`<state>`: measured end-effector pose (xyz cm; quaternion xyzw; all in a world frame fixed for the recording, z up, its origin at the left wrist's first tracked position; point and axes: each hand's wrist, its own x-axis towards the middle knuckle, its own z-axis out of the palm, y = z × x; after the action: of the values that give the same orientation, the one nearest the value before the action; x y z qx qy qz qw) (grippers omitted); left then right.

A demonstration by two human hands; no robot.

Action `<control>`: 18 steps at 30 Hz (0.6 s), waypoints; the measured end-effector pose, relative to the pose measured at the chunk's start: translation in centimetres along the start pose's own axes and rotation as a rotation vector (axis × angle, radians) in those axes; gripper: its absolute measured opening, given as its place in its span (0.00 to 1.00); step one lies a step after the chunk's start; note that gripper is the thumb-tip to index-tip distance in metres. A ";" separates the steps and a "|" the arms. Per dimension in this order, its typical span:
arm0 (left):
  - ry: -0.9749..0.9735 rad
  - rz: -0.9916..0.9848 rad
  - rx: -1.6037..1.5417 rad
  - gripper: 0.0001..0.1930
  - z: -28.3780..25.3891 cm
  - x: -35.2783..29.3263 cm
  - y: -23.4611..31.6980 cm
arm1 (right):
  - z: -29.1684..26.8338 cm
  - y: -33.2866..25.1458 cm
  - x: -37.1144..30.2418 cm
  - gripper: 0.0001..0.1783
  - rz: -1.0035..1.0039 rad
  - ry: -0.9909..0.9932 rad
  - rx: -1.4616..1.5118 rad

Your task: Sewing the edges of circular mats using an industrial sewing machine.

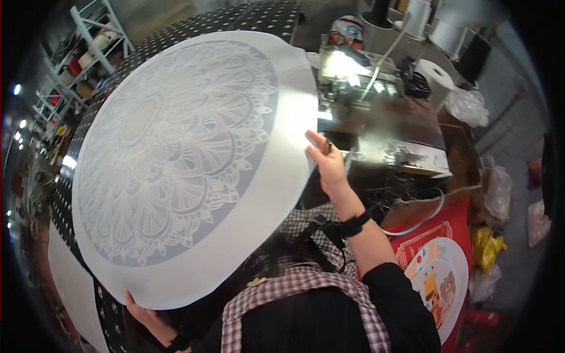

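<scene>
A large round mat point(176, 147), white-rimmed with a grey and white petal pattern, is spread in front of me and tilted up on the right. My left hand point(140, 309) grips its near left edge, with most of the fingers hidden underneath. At the right edge, my right hand point(329, 162) pinches the white border between thumb and fingers. A small dark thing shows on that hand's fingers; I cannot tell what it is. Behind the mat's far right edge stands a sewing machine point(353, 76) with a bright lamp.
A black table with metal studs point(253, 20) runs beneath and beyond the mat. White thread cones point(418, 17) stand at the back right. A red mat point(421, 235) and a round mat with cartoon animals point(450, 253) lie at my right. Shelving point(97, 35) stands far left.
</scene>
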<state>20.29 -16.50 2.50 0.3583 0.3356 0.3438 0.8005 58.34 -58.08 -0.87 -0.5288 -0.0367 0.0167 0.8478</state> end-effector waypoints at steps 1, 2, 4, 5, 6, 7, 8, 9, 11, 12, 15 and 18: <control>0.020 0.015 0.042 0.20 -0.3 0.3 -0.3 | -0.5 -0.3 0.3 0.22 -0.009 0.024 -0.014; 0.006 -0.005 0.044 0.20 -0.6 0.4 -1.0 | -1.0 -0.6 0.6 0.21 -0.002 0.022 -0.017; 0.049 -0.024 -0.020 0.20 -0.6 0.1 -2.0 | -1.3 -1.0 1.0 0.21 0.003 0.029 -0.027; 0.043 -0.038 -0.018 0.20 -0.5 0.0 -2.4 | -1.3 -1.2 1.3 0.20 -0.013 0.040 -0.037; 0.066 -0.021 -0.019 0.20 -0.4 -0.3 -2.8 | -1.5 -1.5 1.6 0.20 -0.028 0.046 -0.046; 0.090 -0.004 -0.019 0.20 -0.2 -0.5 -3.2 | -1.8 -1.5 2.0 0.19 -0.047 0.056 -0.058; 0.088 -0.014 -0.019 0.20 -0.1 -0.7 -3.6 | -2.2 -1.6 2.3 0.19 -0.048 0.062 -0.065; 0.090 -0.004 -0.032 0.19 0.1 -1.0 -3.9 | -2.5 -1.6 2.6 0.20 -0.037 0.058 -0.071; 0.094 0.000 -0.047 0.18 0.6 -1.8 -4.8 | -3.0 -1.7 3.2 0.20 -0.077 0.060 -0.064; 0.137 0.041 -0.005 0.19 1.0 -2.2 -5.2 | -3.2 -1.8 3.4 0.20 -0.077 0.060 -0.068; 0.189 0.030 0.002 0.20 0.9 -2.1 -5.4 | -3.9 -1.7 3.8 0.21 -0.074 0.067 -0.089; 0.138 -0.042 -0.053 0.22 0.0 -0.7 -3.8 | -3.7 -1.4 2.7 0.21 -0.181 0.109 -0.249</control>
<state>21.11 -18.92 -0.32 0.3052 0.3880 0.3594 0.7919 61.35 -61.86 -1.14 -0.6244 -0.0401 -0.0932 0.7745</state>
